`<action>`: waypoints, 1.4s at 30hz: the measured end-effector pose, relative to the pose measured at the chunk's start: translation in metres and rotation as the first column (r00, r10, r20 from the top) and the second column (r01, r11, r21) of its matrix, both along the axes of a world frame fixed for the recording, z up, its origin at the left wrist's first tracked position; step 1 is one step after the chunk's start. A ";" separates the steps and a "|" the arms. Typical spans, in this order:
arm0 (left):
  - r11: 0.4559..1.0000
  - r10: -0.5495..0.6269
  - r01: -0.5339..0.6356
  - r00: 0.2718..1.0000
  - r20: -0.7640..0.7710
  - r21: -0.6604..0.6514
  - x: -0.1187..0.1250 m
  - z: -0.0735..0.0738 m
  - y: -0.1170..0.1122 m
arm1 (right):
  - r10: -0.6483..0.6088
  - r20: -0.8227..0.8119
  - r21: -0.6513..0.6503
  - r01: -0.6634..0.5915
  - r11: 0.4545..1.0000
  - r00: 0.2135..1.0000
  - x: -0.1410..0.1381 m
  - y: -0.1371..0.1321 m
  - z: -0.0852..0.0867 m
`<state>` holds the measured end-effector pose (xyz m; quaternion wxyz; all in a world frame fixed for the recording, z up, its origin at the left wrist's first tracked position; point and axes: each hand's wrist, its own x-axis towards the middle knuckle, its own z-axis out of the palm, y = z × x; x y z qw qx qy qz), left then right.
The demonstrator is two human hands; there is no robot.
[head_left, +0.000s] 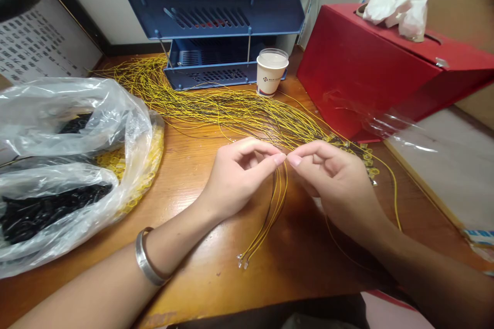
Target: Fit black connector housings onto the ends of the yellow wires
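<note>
Palm inward, my left hand is pinched, thumb against forefinger. Its fingertips meet those of my right hand, which is closed in a similar pinch. Whatever they hold between them is too small and covered to make out. Just below the fingertips, a few thin yellow and black wires curve toward the front, with small clear tips at their ends. Behind my hands spreads a large bundle of yellow and black wires. Several yellow rings lie at its right end, partly hidden by my right hand.
At left, clear plastic bags hold black pieces and yellow rings. A blue tray rack stands at the back beside a paper cup. A red box with crumpled tissue is at right.
</note>
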<state>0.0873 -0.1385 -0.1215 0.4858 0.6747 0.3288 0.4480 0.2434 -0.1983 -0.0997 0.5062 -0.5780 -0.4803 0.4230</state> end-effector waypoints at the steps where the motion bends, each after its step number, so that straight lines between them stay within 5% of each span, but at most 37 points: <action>1: 0.995 0.034 -0.030 0.999 -0.037 0.095 0.000 0.000 -0.001 | -0.003 0.010 0.005 0.003 1.000 1.000 0.000 0.000 0.000; 4: 0.916 0.136 -0.085 0.985 -0.103 0.392 -0.001 0.000 -0.002 | 0.001 0.036 0.007 -0.001 1.000 0.999 0.000 -0.001 -0.001; 7: 0.841 0.169 -0.089 0.980 -0.102 0.533 -0.002 -0.001 -0.002 | 0.007 0.056 0.001 -0.007 1.000 0.998 0.001 -0.002 -0.001; 15: 0.769 0.208 -0.121 0.976 -0.067 0.628 -0.002 0.000 -0.002 | 0.005 0.153 0.042 -0.012 0.999 0.988 0.002 0.000 0.003; 20: 0.787 0.143 -0.075 0.988 -0.064 0.613 -0.002 0.000 -0.002 | 0.028 0.201 0.037 -0.036 0.999 0.979 0.004 -0.002 0.001; 28: 0.900 0.070 -0.002 0.988 -0.140 0.436 -0.003 0.001 -0.004 | 0.056 0.233 -0.009 -0.056 0.998 0.971 0.004 0.000 0.002; 34: 0.998 0.015 -0.007 0.992 -0.129 0.059 -0.002 0.004 -0.002 | 0.061 0.228 -0.005 -0.062 0.998 0.972 0.003 -0.002 0.003; 38: 0.976 -0.126 0.124 0.992 -0.002 -0.180 -0.002 0.007 0.003 | 0.078 0.229 0.006 -0.081 0.997 0.970 0.002 -0.003 0.006; 42: 0.846 -0.307 0.355 0.935 0.180 -0.398 -0.007 0.008 0.009 | 0.127 0.220 -0.012 -0.127 0.992 0.967 0.006 -0.003 0.009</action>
